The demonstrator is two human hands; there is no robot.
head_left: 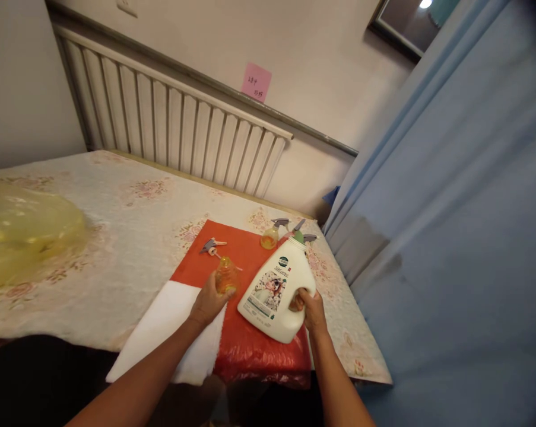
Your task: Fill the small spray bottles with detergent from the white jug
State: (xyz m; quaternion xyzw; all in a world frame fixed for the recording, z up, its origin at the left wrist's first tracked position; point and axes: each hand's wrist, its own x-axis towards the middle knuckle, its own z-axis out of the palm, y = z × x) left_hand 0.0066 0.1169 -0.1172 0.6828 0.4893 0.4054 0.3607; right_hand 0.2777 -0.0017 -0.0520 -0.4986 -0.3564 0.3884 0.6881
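Note:
My left hand (209, 299) is closed around a small amber bottle (226, 274) with its spray head off. My right hand (313, 308) grips the handle of a large white detergent jug (268, 290), which tilts a little and has a green neck (298, 237). Just beyond the bottle, a grey and white spray head (213, 244) lies on the orange-red cloth (200, 264). Behind the jug stands another amber spray bottle (269, 238) with its grey trigger top on. More grey trigger parts (310, 238) show behind the jug's neck, partly hidden.
A white towel (183, 338) and shiny red plastic (263, 359) lie at the near edge of the floral-covered bed (125, 219). At the left sits a yellow plastic bag (31, 231). A blue curtain (450, 207) hangs on the right, and a radiator (174, 112) lines the wall.

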